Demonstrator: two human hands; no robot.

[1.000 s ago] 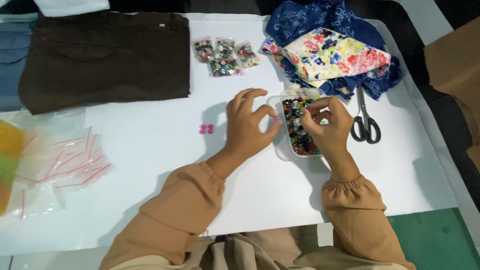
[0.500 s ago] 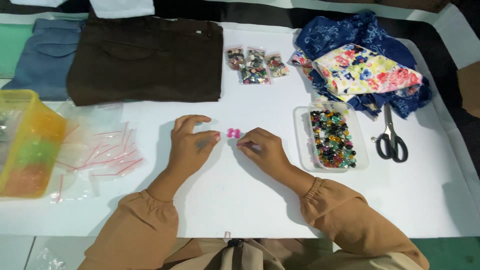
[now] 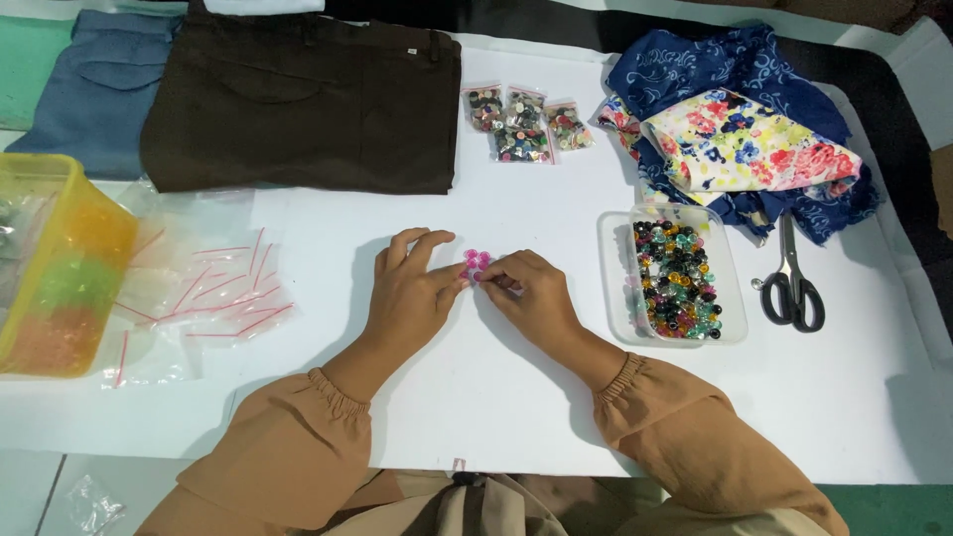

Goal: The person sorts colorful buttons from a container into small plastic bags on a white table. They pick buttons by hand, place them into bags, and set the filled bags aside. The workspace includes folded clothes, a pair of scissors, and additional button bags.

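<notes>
Fingertips of left hand (image 3: 409, 295) and right hand (image 3: 529, 298) seemingly pinch together around pink buttons (image 3: 476, 263), left of the bead tray (image 3: 675, 278), gathering them.

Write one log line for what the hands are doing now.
left hand: touching pink buttons | right hand: touching pink buttons | clear tray of mixed buttons: right of hands
</notes>
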